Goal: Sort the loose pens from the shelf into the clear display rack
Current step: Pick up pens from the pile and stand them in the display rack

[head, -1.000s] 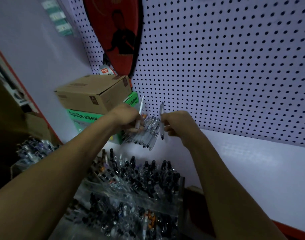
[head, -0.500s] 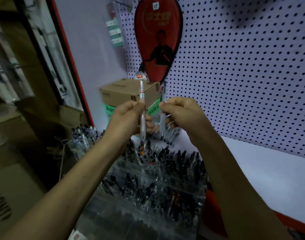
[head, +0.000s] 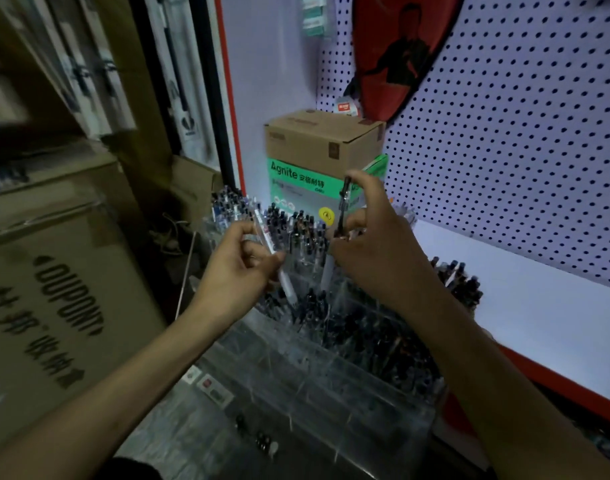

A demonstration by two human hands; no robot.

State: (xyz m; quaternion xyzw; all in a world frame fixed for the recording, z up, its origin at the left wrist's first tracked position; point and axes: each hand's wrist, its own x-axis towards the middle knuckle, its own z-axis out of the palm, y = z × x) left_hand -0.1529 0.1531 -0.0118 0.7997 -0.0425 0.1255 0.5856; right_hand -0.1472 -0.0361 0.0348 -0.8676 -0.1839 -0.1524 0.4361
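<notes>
Pens: one in each hand, both held above the clear display rack point(head: 331, 382), which sat low at 6 o'clock in my view with its back rows already crowded with dark-capped pens. Left hand point(head: 237, 271) pinched a white-barrelled pen point(head: 274, 258) between thumb and curled fingers, tip slanting down toward 5 o'clock. Right hand point(head: 372, 251) held a dark pen point(head: 343, 206) near upright, forefinger hooked over its top, thumb against the barrel; a second pale barrel seemed to hang below that hand, but I could not tell for certain.

Step in hand, as I judged it: carrying to the rack, choosing slots. Next move would call for lowering each pen tip-first into a compartment with room, probably toward the nearer rows, without knocking those already standing.

Surface: a white shelf point(head: 539, 306) ran off toward 3 o'clock, red-edged. Pegboard point(head: 521, 133) backed it. At 12 o'clock, a brown carton point(head: 317, 143) stacked on a green box point(head: 296, 181); a red racket cover point(head: 393, 57) hung above. Large cardboard cartons point(head: 47, 289) at 9 o'clock. Dim light, some blur.
</notes>
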